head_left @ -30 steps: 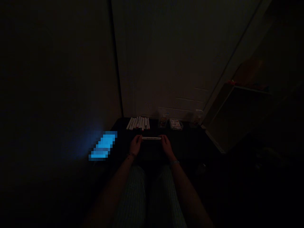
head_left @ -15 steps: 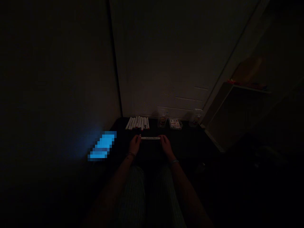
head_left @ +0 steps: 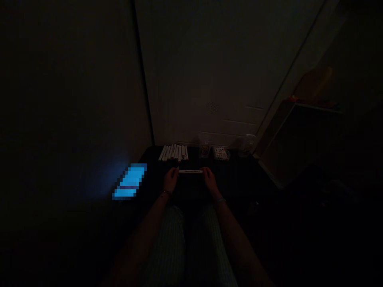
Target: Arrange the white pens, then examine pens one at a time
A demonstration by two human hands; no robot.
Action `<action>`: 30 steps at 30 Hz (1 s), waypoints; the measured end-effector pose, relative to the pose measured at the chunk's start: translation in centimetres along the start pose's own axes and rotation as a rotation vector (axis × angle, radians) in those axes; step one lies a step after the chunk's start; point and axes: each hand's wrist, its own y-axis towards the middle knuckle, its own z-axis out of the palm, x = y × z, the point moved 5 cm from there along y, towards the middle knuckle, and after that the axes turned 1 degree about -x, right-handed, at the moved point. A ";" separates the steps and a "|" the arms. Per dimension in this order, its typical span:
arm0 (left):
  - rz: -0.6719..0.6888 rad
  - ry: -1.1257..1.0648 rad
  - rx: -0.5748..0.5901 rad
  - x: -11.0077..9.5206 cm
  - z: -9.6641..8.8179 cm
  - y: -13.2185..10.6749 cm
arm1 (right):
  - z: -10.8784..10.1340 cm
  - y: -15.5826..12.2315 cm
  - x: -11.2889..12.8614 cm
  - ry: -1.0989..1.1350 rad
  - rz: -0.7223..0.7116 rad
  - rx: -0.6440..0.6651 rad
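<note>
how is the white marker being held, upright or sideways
Sideways: the white marker lies level, one end gripped by the left hand, the other by the right hand.

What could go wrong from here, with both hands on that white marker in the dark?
The slim white marker is pinched only at its ends by the left hand and the right hand; a sudden pull might make it slip from either grip. The row of white markers lies close beyond the hands, so a jerk could scatter it.
</note>
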 end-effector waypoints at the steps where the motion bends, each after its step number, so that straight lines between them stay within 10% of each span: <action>1: 0.004 0.001 0.008 0.1 0.1 0.1 | 0.0 0.0 0.0 0.006 -0.009 -0.004; 30: 0.002 -0.079 0.016 1.3 0.6 0.1 | 0.0 0.0 -1.1 0.039 0.000 -0.020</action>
